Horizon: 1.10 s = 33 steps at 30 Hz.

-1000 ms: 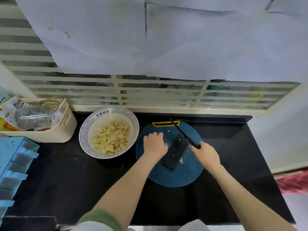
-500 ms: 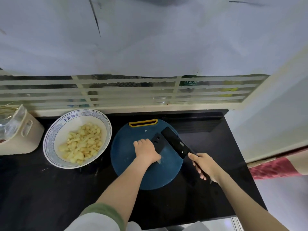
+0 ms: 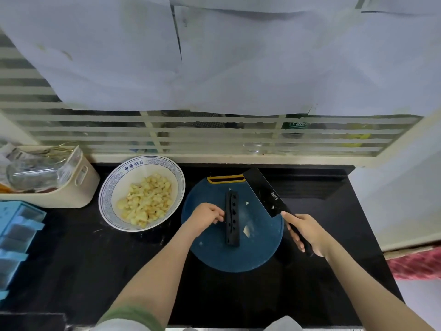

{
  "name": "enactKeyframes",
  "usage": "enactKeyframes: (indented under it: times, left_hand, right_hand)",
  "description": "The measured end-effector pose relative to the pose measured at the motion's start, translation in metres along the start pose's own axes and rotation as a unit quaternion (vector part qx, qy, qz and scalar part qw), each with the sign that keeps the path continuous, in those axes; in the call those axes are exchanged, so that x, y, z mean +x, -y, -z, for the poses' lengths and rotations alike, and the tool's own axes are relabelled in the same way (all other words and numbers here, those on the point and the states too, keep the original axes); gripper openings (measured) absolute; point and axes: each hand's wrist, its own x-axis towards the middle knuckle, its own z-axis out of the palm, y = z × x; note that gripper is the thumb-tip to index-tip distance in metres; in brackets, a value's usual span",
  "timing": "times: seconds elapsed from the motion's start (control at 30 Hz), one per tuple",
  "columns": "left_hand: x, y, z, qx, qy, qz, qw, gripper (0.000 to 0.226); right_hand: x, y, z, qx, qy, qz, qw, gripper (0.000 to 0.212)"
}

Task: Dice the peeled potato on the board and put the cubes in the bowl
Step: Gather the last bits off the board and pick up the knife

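- Right hand (image 3: 307, 232) grips the cleaver (image 3: 262, 192), its blade over the blue board's (image 3: 214, 254) far edge.
- Left hand (image 3: 205, 219): curled fingers (image 3: 220, 218) touch a black sheath (image 3: 232, 220) lying on the board.
- Potato cubes (image 3: 146, 201) lie in the bowl (image 3: 106, 194).

A home kitchen: black countertop (image 3: 71, 271), cutting board (image 3: 214, 256), bowl (image 3: 107, 199) of diced potato (image 3: 145, 201), cleaver (image 3: 265, 192).

Round dark-blue board (image 3: 229, 258) flat on the black worktop (image 3: 119, 271), yellow handle at the far edge, a few pale potato scraps (image 3: 246, 231) on it. Just left, a white blue-rimmed bowl (image 3: 143, 161), upright, heaped with yellowish cubes (image 3: 146, 203). Black cleaver (image 3: 263, 193) gripped by its handle, blade over the board's far-right edge.
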Motion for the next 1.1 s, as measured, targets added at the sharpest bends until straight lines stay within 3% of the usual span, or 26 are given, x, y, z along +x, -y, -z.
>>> enactKeyframes:
  times: [0.1, 0.2, 0.4, 0.5, 0.6, 0.67, 0.93, 1.1]
  left_hand:
    - [0.002, 0.006, -0.002, 0.135, -0.084, -0.004, 0.987, 0.028]
    - [0.002, 0.004, -0.012, 0.291, -0.15, -0.013, 0.945, 0.023]
    - [0.004, -0.005, -0.062, 0.362, -0.13, 0.05, 0.922, 0.087]
    - [0.007, -0.006, -0.078, 0.386, -0.173, 0.064, 0.904, 0.086]
    - [0.012, -0.008, -0.081, 0.408, -0.162, 0.077, 0.895, 0.085]
    - [0.012, -0.01, -0.075, 0.474, -0.153, 0.059, 0.865, 0.081]
    - [-0.002, -0.011, -0.024, 0.699, -0.157, -0.089, 0.692, 0.065]
    - [-0.008, -0.001, -0.009, 0.728, -0.151, -0.084, 0.664, 0.069]
  right_hand:
    - [0.0, -0.002, -0.006, -0.013, -0.006, -0.003, 1.0, 0.042]
    - [-0.001, -0.008, -0.01, -0.021, -0.019, -0.01, 1.0, 0.042]
    - [-0.006, -0.018, -0.01, -0.045, -0.023, -0.038, 0.998, 0.043]
    - [-0.01, -0.021, -0.002, -0.065, -0.013, -0.05, 0.997, 0.042]
    - [-0.016, -0.025, 0.008, -0.074, -0.003, -0.055, 0.996, 0.043]
    - [-0.019, -0.025, 0.014, -0.083, 0.002, -0.056, 0.995, 0.044]
    - [-0.025, -0.017, 0.037, -0.125, 0.024, -0.041, 0.991, 0.045]
    - [-0.023, -0.015, 0.034, -0.184, 0.054, -0.032, 0.981, 0.046]
